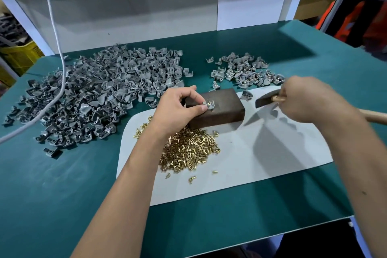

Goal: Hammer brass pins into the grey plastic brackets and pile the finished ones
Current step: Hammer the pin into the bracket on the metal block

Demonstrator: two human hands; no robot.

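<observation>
Bracket (209,104): grey, on top of block, near its left-hand end; brass showing in it, so pin seems set but likely not yet driven home.
Block (215,109): dark brown, on white mat, serving as anvil; between both hands.
Left hand (180,107): thumb and forefinger pinching bracket, steadying it on block; other fingers curled above.
Right hand (307,98): fingers wrapped round hammer handle close to head; grip firm, as far as visible.
Hammer (265,100): dark head, blurred, raised just right of block and apart from bracket; wooden handle running out to right behind wrist.
Step in hand: by the look of it, mid-strike or about to strike; bracket held, hammer poised.
Pins (188,148): heap of loose brass pins on mat, just in front of block, partly under left forearm; a few strays nearer front edge of mat.
Unfinished pile (100,96): large spread of grey brackets at left on table, far bigger than the other; no brass plain in it.
Finished pile (245,71): small heap behind block, to right; brass glints in several pieces, so judged done.
Stray brackets: one or two between block and finished pile; state too small to tell.
Progress: early; small share done, most brackets left, pins plentiful.
Left to do: drive this pin, toss bracket onto finished pile, fetch next from left.
Mat (261,159): white sheet under block and pins.
Table (62,184): green top.
Cable (56,52): white, hanging down across unfinished pile.
</observation>
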